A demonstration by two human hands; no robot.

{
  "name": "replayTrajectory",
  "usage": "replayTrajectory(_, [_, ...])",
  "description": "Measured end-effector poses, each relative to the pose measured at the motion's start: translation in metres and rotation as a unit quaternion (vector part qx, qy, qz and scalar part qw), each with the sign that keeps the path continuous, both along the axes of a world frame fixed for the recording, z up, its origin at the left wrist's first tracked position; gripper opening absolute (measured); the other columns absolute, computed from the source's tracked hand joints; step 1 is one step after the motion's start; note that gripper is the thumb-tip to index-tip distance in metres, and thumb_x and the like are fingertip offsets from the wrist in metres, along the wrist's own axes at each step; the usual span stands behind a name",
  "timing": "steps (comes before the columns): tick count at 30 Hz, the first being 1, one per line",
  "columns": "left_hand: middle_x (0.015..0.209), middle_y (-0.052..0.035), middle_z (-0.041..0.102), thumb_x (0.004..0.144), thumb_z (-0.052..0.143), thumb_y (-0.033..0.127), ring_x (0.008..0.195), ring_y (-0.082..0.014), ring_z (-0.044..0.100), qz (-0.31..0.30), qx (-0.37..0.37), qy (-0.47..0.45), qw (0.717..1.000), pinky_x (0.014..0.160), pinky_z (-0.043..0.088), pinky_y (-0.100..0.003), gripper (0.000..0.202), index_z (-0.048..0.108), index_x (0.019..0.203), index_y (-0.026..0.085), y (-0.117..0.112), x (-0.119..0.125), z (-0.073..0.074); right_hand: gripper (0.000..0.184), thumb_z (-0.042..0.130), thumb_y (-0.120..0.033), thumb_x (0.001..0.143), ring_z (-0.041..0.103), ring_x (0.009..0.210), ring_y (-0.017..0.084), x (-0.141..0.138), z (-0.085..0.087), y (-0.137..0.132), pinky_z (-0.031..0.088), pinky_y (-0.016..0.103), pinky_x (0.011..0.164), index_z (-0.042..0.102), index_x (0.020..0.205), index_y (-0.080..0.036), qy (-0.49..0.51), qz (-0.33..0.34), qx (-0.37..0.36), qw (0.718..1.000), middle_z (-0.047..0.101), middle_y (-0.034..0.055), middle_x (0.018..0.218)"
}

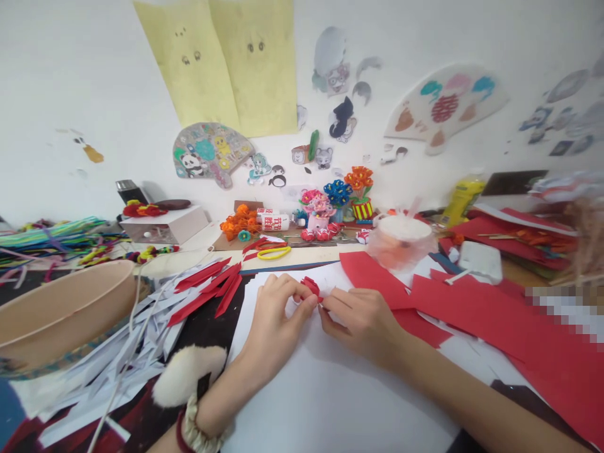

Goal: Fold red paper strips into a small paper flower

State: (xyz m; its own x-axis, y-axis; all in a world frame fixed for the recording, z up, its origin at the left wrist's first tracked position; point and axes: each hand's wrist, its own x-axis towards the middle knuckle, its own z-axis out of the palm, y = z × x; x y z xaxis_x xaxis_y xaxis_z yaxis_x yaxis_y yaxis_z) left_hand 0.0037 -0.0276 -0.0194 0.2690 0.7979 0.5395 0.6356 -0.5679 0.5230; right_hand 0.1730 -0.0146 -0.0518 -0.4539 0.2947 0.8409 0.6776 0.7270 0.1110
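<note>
A small piece of red folded paper (310,285) is held up above a white paper sheet (330,390). My left hand (280,314) pinches it between thumb and index finger. From the other side, the fingertips of my right hand (365,321) are pinched together at its lower right edge. My fingers cover part of the piece, so its full shape is hidden. Folded red paper strips (221,286) lie to the left of my left hand. Sheets of red paper (453,314) spread out to the right of my right hand.
Many white paper strips (127,352) lie beside a beige basin (66,308) at the left, with a white cable across them. A lidded cup (403,236) stands behind my right hand. Pipe-cleaner flowers (337,195) and a yellow ring (274,253) are at the back.
</note>
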Motion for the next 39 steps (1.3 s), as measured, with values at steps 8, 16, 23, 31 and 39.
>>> replayTrajectory(8, [0.073,-0.0006,0.066,0.085,0.056,0.023,0.073,-0.0166,0.057,0.001,-0.036,-0.061,0.997,0.068,0.045,-0.032,0.017,0.061,0.070,0.020,0.0060,-0.0041,0.0005,0.033,0.047,-0.013,0.089,0.032,0.045,0.010,0.0019,0.0013,-0.0019,0.025,0.026,0.047,0.052,0.056,-0.017,-0.002,0.022,-0.023,0.999,0.046,-0.0029,0.051])
replayTrajectory(16, [0.074,-0.0001,0.068,0.084,0.057,0.023,0.073,-0.0174,0.061,0.031,-0.044,-0.070,0.996,0.069,0.047,-0.033,0.015,0.061,0.069,0.020,0.0088,-0.0070,0.0017,0.031,0.046,-0.012,0.088,0.033,0.046,0.010,0.0014,0.0031,-0.0027,0.026,0.025,0.047,0.055,0.059,-0.017,0.004,0.046,-0.025,0.999,0.046,-0.0025,0.052])
replayTrajectory(23, [0.075,-0.0004,0.066,0.087,0.056,0.028,0.076,-0.0179,0.061,0.052,-0.071,-0.087,0.992,0.075,0.046,-0.036,0.017,0.062,0.072,0.020,0.0088,-0.0079,-0.0021,0.028,0.050,-0.010,0.084,0.032,0.046,0.010,0.0011,0.0004,-0.0032,0.026,0.024,0.048,0.052,0.057,-0.016,0.029,0.041,-0.028,0.998,0.044,-0.0033,0.050])
replayTrajectory(31, [0.074,-0.0005,0.065,0.088,0.053,0.034,0.076,-0.0185,0.056,0.021,-0.079,-0.107,0.991,0.077,0.039,-0.036,0.024,0.062,0.070,0.020,0.0058,-0.0013,-0.0017,0.023,0.055,-0.020,0.084,0.035,0.046,0.009,0.0003,-0.0016,-0.0014,0.025,0.025,0.048,0.056,0.062,-0.016,0.050,-0.013,-0.039,0.998,0.047,-0.0036,0.051])
replayTrajectory(39, [0.073,-0.0015,0.063,0.088,0.051,0.036,0.076,-0.0198,0.054,0.048,-0.074,-0.070,0.994,0.078,0.039,-0.037,0.026,0.059,0.068,0.021,0.0058,-0.0016,-0.0008,0.029,0.049,-0.014,0.088,0.035,0.045,0.008,0.0001,-0.0055,0.0000,0.025,0.024,0.046,0.054,0.059,-0.014,0.030,0.029,-0.070,0.997,0.044,-0.0035,0.051])
